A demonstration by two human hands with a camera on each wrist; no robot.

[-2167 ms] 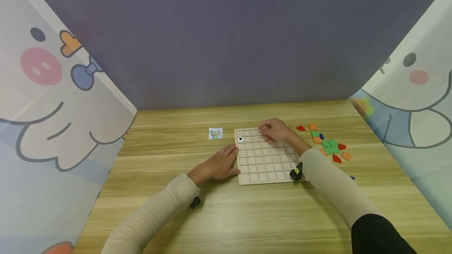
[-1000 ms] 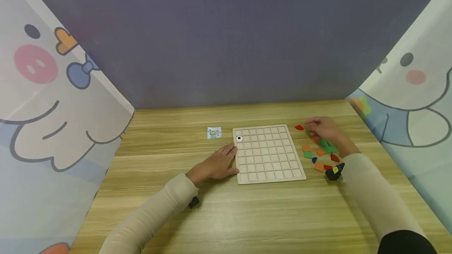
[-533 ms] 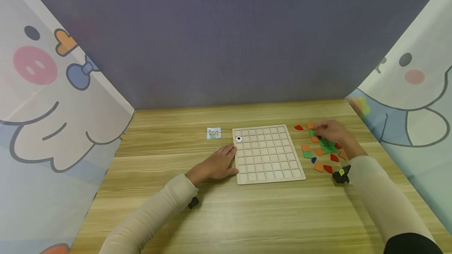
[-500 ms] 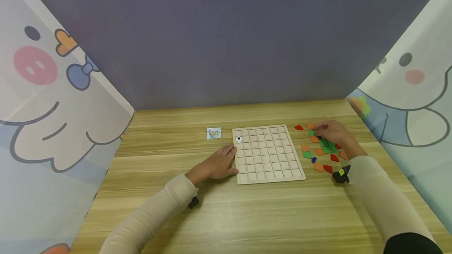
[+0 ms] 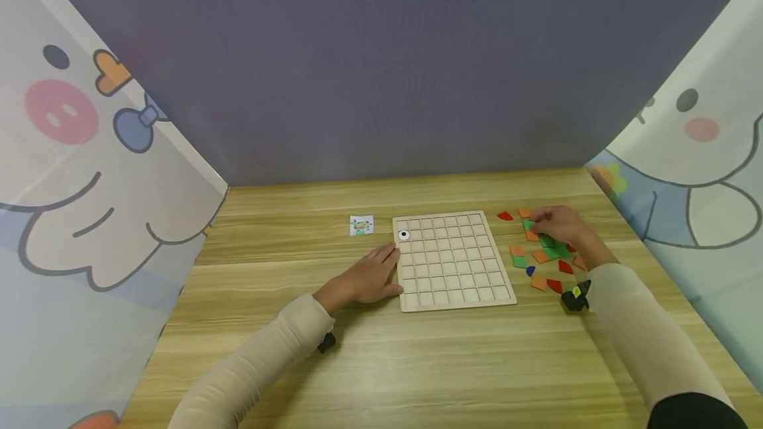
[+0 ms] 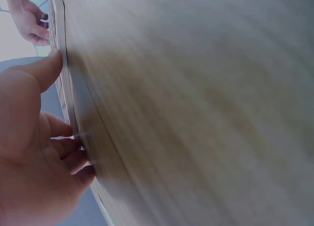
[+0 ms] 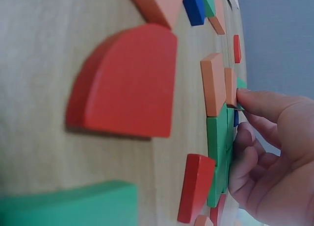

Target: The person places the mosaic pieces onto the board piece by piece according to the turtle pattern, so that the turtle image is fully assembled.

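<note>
A pale wooden grid board point(image 5: 457, 296) lies flat on the table. On its upper left cell sits a white disc with a black dot point(image 5: 403, 235). My left hand point(image 5: 367, 277) rests along the board's left edge, its thumb point(image 6: 51, 64) and fingertips against that edge. Over the loose pieces to the right, my right hand point(image 5: 559, 224) has thumb and fingertips low at a green square tile point(image 5: 527, 224), beside an orange tile point(image 5: 532, 236). A blue piece point(image 7: 236, 118) shows just under those fingers; I cannot tell whether they pinch anything.
Several more red, orange, green and blue pieces lie scattered right of the board, including a red quarter-round point(image 7: 132, 84) and a red piece point(image 5: 505, 216). A small picture card point(image 5: 361, 225) lies left of the board's top. A grey wall point(image 5: 405, 85) stands behind.
My right hand has moved from above the board rightward to the loose pieces, then edged slightly nearer within the pile. My left hand stays at the board's edge.
</note>
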